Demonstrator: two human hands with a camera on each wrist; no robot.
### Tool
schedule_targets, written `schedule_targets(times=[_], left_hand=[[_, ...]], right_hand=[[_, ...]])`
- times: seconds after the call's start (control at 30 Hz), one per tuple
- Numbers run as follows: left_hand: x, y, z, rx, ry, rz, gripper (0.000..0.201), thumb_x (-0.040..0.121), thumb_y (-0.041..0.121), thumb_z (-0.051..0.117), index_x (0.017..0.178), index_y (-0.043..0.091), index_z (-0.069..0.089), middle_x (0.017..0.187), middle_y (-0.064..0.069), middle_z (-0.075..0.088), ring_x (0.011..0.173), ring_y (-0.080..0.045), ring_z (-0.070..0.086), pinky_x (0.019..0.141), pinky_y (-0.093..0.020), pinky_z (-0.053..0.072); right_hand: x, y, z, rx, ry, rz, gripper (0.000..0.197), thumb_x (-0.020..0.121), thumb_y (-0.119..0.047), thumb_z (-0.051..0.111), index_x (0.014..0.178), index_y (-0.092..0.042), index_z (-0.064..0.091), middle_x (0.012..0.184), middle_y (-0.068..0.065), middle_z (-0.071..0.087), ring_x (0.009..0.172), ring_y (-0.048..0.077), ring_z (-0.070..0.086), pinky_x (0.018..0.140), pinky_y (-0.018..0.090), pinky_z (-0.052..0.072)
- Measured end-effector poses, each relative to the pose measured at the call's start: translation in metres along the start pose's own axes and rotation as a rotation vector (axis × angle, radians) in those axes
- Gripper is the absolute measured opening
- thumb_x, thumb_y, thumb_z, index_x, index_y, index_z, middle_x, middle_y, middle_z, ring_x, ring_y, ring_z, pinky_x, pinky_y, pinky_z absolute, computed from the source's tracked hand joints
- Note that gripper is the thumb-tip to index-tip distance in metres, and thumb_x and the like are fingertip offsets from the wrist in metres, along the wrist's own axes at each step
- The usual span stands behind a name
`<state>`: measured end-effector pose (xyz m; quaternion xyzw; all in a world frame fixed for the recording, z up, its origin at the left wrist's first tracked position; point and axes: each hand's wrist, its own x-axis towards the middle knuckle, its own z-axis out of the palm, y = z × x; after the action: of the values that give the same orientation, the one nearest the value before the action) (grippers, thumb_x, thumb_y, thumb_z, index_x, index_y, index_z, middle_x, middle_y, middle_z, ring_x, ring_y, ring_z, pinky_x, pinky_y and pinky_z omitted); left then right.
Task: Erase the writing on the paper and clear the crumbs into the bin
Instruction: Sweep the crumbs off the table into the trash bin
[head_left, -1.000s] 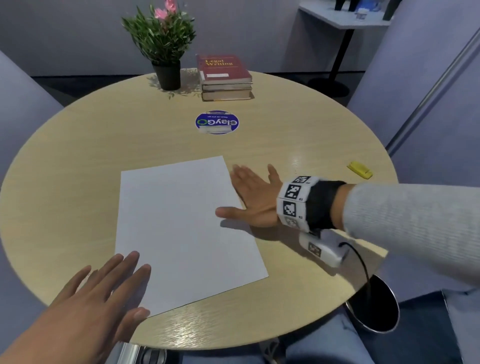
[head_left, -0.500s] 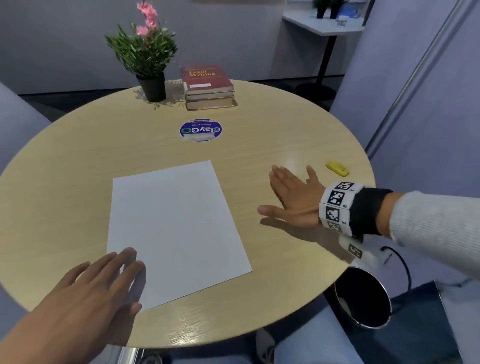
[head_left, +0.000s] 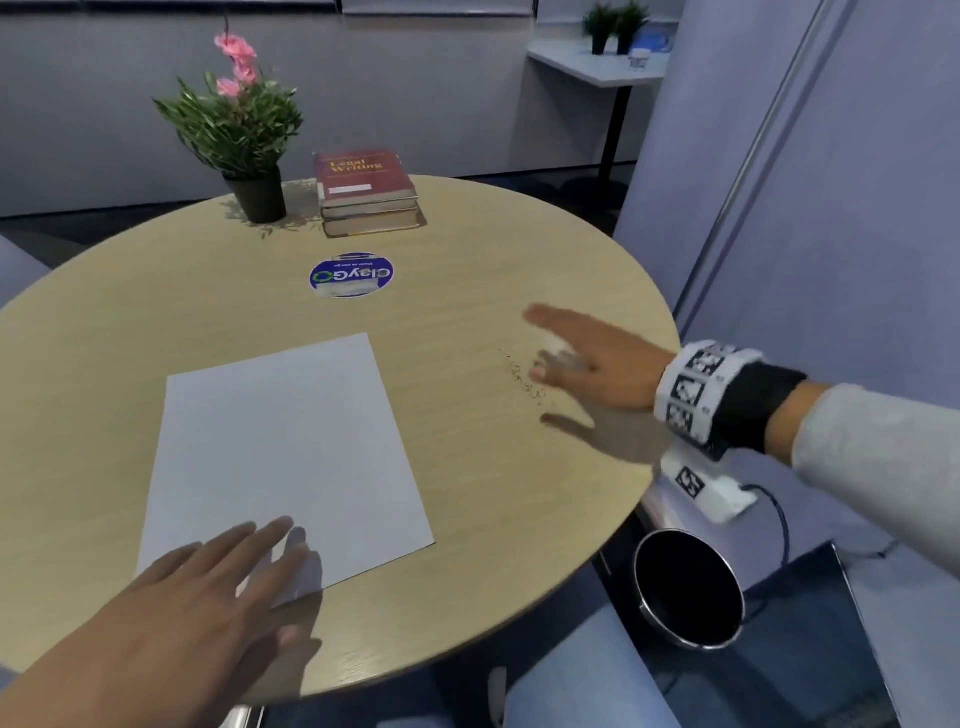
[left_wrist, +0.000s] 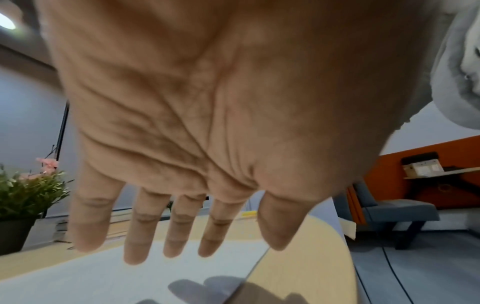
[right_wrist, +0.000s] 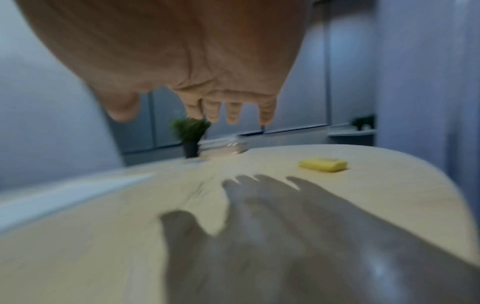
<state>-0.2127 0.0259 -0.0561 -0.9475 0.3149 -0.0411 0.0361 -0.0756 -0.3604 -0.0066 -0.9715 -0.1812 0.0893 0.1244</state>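
Note:
A blank white sheet of paper (head_left: 291, 452) lies on the round wooden table (head_left: 467, 234). My left hand (head_left: 249, 571) is spread flat over the sheet's near left corner, fingers straight, holding nothing; whether it touches is unclear. The left wrist view shows its open palm (left_wrist: 207, 123) above the paper (left_wrist: 103, 275). A thin line of dark eraser crumbs (head_left: 519, 376) lies on the table right of the sheet. My right hand (head_left: 597, 364) hovers open just beyond them, casting a shadow. A black round bin (head_left: 691, 587) stands below the table's right edge.
A yellow eraser (right_wrist: 323, 164) lies near the table's right rim, ahead of my right hand (right_wrist: 182, 72). At the far side stand a potted plant (head_left: 244, 140), a stack of books (head_left: 366, 192) and a round blue sticker (head_left: 351, 275). Purple partitions close in on the right.
My right hand has swept from the paper's right edge to the right across the table and lifted a little. Crumbs now show in a line beside it. The left hand stays at the corner.

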Motion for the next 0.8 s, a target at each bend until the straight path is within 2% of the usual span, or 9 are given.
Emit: schedule_targets(times=[0.07,0.13,0.2,0.3,0.47,0.53,0.6,0.7,0.8], left_hand=[[0.008,0.011,-0.005,-0.026,-0.01,-0.002,0.057,0.096,0.055,0.01,0.119,0.021,0.05,0.114,-0.006,0.067,0.104,-0.019,0.048,0.073,-0.031,0.051],[0.019,0.025,-0.012,-0.05,-0.024,0.035,0.058,0.096,0.054,0.008,0.119,0.021,0.05,0.112,-0.004,0.069,0.102,-0.019,0.058,0.065,-0.032,0.056],[0.03,0.037,-0.017,-0.056,-0.044,0.085,0.057,0.097,0.051,0.006,0.117,0.021,0.05,0.108,-0.001,0.071,0.09,-0.018,0.07,0.062,-0.031,0.056],[0.041,0.047,-0.023,-0.047,-0.048,0.126,0.058,0.097,0.048,0.004,0.115,0.019,0.051,0.104,-0.002,0.072,0.084,-0.018,0.072,0.059,-0.031,0.057],[0.049,0.065,-0.019,-0.076,-0.088,0.125,0.048,0.096,0.047,0.017,0.115,0.02,0.051,0.104,0.001,0.072,0.083,-0.016,0.072,0.057,-0.031,0.056],[0.049,0.072,-0.015,-0.091,-0.115,0.109,0.053,0.096,0.049,0.009,0.116,0.022,0.051,0.111,0.004,0.069,0.093,-0.015,0.067,0.058,-0.03,0.055],[0.047,0.081,-0.014,-0.127,-0.139,0.072,0.052,0.096,0.052,0.011,0.115,0.024,0.05,0.12,0.007,0.058,0.101,-0.011,0.052,0.06,-0.029,0.055],[0.046,0.098,-0.011,-0.142,-0.162,0.049,0.05,0.093,0.06,0.02,0.114,0.026,0.05,0.123,0.006,0.048,0.105,-0.011,0.046,0.07,-0.019,0.052],[0.045,0.121,-0.002,-0.132,-0.141,0.019,0.064,0.091,0.07,0.019,0.12,0.023,0.052,0.13,-0.001,0.054,0.112,-0.017,0.046,0.084,-0.029,0.035]], right_hand=[[0.007,0.026,-0.021,0.045,0.154,0.122,0.061,0.094,-0.046,0.052,0.147,-0.024,0.032,0.151,0.003,0.037,0.135,0.022,0.04,0.107,0.037,0.035],[0.016,0.054,-0.034,0.017,0.187,0.259,0.052,0.091,-0.033,0.061,0.138,-0.02,0.045,0.136,0.008,0.052,0.119,0.026,0.053,0.095,0.036,0.043],[0.026,0.078,-0.035,-0.023,0.115,0.365,0.052,0.089,-0.029,0.064,0.137,-0.018,0.046,0.132,0.01,0.053,0.113,0.028,0.056,0.09,0.036,0.046],[0.036,0.097,-0.027,-0.05,0.001,0.457,0.057,0.086,-0.032,0.066,0.138,-0.022,0.044,0.133,0.008,0.053,0.11,0.028,0.056,0.09,0.038,0.049],[0.05,0.11,-0.016,0.037,0.084,0.435,0.048,0.087,-0.032,0.066,0.13,-0.015,0.054,0.123,0.008,0.058,0.093,0.021,0.051,0.081,0.032,0.045],[0.055,0.111,-0.014,0.072,0.087,0.409,0.044,0.085,-0.033,0.067,0.125,-0.015,0.058,0.114,0.006,0.058,0.093,0.021,0.052,0.079,0.032,0.044],[0.059,0.11,-0.012,0.085,0.083,0.38,0.041,0.079,-0.028,0.073,0.116,-0.014,0.063,0.103,0.004,0.058,0.09,0.021,0.055,0.075,0.031,0.044],[0.066,0.109,-0.011,0.064,0.081,0.345,0.038,0.073,-0.021,0.077,0.109,-0.015,0.065,0.098,0.003,0.059,0.086,0.02,0.056,0.069,0.029,0.042],[0.077,0.113,-0.017,0.061,0.139,0.337,0.039,0.074,-0.023,0.077,0.11,-0.016,0.064,0.094,0.001,0.059,0.083,0.021,0.059,0.067,0.03,0.045]])
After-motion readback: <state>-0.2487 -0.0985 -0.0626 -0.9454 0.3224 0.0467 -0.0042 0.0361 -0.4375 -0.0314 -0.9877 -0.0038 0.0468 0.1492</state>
